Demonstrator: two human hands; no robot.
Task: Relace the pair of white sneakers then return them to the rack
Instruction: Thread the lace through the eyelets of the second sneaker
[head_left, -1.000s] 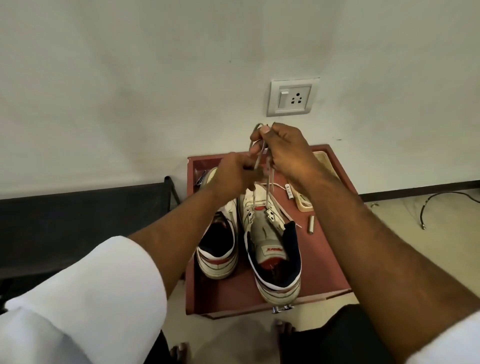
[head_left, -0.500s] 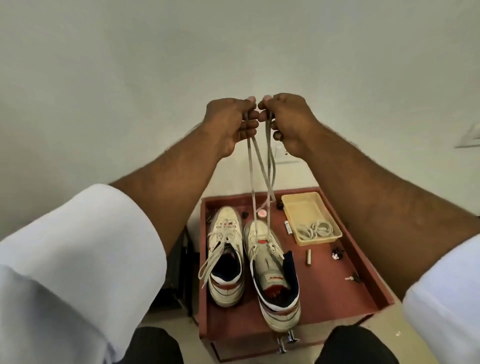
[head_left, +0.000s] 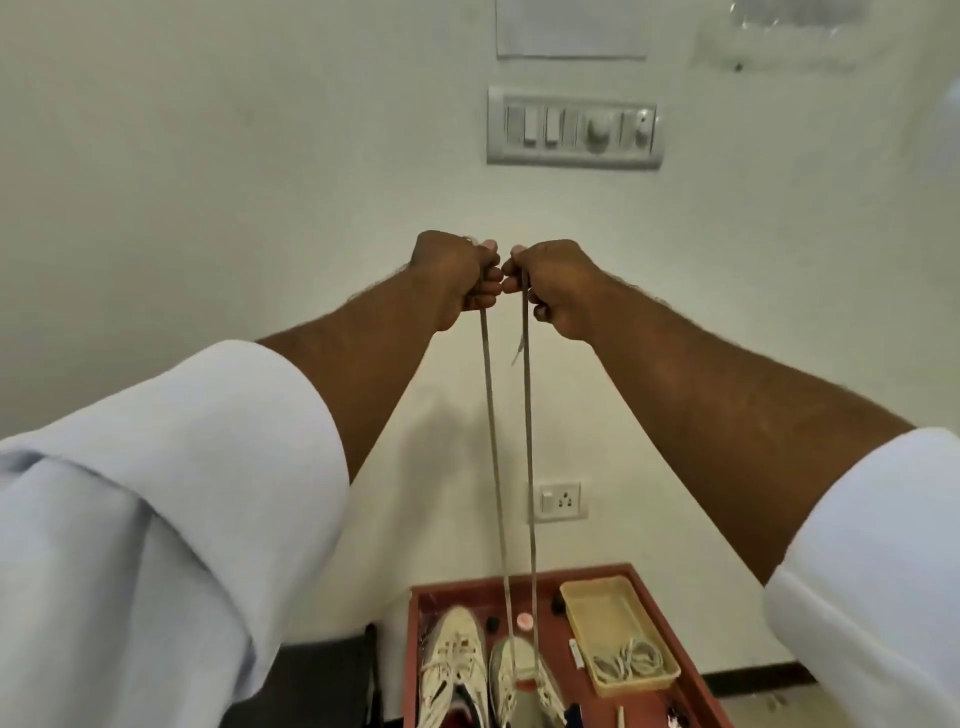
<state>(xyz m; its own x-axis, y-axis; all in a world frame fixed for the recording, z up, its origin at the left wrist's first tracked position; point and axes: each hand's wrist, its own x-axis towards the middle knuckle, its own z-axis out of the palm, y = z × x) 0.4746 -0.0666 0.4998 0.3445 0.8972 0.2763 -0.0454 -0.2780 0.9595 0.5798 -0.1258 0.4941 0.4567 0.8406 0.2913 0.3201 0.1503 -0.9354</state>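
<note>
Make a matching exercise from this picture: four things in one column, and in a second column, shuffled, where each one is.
Things
1. lace ends
2. spare laces
3. switch panel
4. left sneaker

Places
A. high on the wall
B. in the beige tray
C. on the red table, beside the sneaker being laced
D. held by the left hand and right hand

Pairs: 1-D, 2-B, 3-A, 4-C

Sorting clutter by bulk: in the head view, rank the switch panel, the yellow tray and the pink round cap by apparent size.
1. switch panel
2. yellow tray, close behind; differing camera distance makes true order unsure
3. pink round cap, clearly smallest
</note>
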